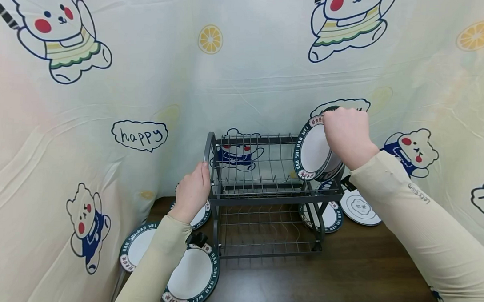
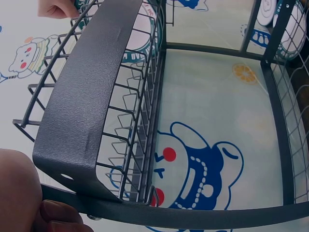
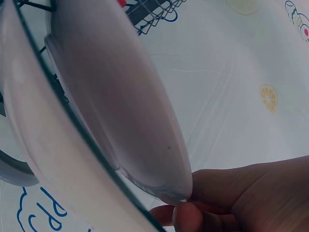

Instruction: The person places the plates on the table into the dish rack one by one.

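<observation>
A dark two-tier dish rack [image 1: 260, 198] stands on the brown table, its upper tier made of wire slots. My left hand [image 1: 194, 191] grips the rack's left side frame, and part of that hand [image 2: 29, 193] shows beside the dark frame in the left wrist view. At the upper tier's right end, my right hand [image 1: 348, 134] pinches the top rim of a white plate [image 1: 312, 149] with a green lettered border. The plate stands on edge in the rack. Another plate [image 3: 48, 121] stands upright close beside it, mostly hidden by the first in the head view.
Left of the rack lie several plates, including one in front [image 1: 193, 273] and one by the cloth [image 1: 140, 249]. A bordered plate [image 1: 321, 216] and a white plate with a line drawing [image 1: 360, 208] lie behind its right side. Printed cloth [image 1: 248, 80] hangs behind.
</observation>
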Demonstrator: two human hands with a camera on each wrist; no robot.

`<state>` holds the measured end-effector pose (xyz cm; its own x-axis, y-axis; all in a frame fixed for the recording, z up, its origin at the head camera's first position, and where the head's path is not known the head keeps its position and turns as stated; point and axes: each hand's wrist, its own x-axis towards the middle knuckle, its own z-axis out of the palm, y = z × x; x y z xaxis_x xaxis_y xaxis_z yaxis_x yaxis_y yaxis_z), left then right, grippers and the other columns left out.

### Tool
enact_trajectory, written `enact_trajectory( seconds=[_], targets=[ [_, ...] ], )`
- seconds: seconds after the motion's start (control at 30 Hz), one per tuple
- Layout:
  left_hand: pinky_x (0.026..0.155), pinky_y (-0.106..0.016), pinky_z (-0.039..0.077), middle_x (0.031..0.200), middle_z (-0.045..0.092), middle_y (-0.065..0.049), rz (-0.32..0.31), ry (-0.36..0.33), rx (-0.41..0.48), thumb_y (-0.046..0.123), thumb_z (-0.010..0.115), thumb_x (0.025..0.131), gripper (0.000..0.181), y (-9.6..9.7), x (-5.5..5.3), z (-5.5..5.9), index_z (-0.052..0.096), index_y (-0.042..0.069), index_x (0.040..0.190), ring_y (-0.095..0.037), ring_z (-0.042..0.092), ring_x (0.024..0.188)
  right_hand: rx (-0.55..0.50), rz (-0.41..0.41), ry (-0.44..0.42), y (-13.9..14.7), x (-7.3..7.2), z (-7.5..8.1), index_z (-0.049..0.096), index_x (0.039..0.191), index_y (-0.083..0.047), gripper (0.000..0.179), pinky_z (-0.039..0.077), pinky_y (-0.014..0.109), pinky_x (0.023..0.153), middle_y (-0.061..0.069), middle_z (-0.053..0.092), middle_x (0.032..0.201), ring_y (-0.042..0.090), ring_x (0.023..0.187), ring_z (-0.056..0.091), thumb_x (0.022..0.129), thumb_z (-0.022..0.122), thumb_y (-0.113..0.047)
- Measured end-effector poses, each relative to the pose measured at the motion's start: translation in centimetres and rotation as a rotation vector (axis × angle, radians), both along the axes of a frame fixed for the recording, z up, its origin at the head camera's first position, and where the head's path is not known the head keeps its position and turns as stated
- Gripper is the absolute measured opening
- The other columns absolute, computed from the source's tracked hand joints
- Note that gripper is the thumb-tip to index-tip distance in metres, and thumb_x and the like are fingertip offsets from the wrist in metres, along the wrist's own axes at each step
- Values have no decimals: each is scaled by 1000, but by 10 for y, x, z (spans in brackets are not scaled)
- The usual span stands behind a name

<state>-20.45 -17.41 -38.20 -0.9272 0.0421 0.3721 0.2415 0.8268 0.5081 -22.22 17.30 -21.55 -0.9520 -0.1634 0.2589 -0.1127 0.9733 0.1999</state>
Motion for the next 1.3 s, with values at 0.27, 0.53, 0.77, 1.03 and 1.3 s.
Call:
enact_trajectory(
  seconds=[0.27, 0.53, 0.77, 1.03, 1.3],
  targets=[
    [42, -29, 25, 57, 39, -1, 5, 4, -6, 33, 24, 115, 43, 0, -1, 3, 49, 8, 90, -18, 35, 42, -23, -30, 11, 1, 1, 0, 73, 103, 6, 14, 57, 52, 59, 25, 71, 86, 34, 67, 63, 96, 64, -2],
    [42, -29, 25, 57, 39, -1, 5, -5, -6, 32, 25, 115, 43, 1, 0, 4, 49, 8, 90, -18, 34, 42, -56, -38, 19, 1, 3, 1, 73, 105, 7, 15, 58, 53, 59, 26, 71, 86, 35, 67, 65, 97, 63, -2],
    [42, -29, 26, 57, 39, -2, 17, -12, -11, 31, 26, 115, 42, 0, 1, 3, 50, 7, 91, -18, 34, 42, -74, -23, 42, 5, 6, 2, 72, 93, 5, 26, 54, 50, 54, 20, 66, 73, 33, 62, 59, 104, 55, -12],
    [42, -29, 26, 57, 39, -1, 1, -5, 6, 32, 26, 116, 42, 1, 2, 1, 50, 7, 91, -18, 34, 41, -109, 3, 84, 9, 10, -3, 59, 71, -3, 38, 43, 43, 48, 12, 54, 60, 30, 56, 49, 105, 54, -19],
    [41, -28, 26, 57, 39, 0, 2, -6, 2, 33, 24, 116, 43, 0, 2, 1, 49, 8, 91, -16, 33, 42, -149, 34, 190, 14, 17, -7, 54, 68, -5, 45, 36, 39, 42, 10, 48, 54, 30, 49, 46, 107, 53, -28]
  ],
)
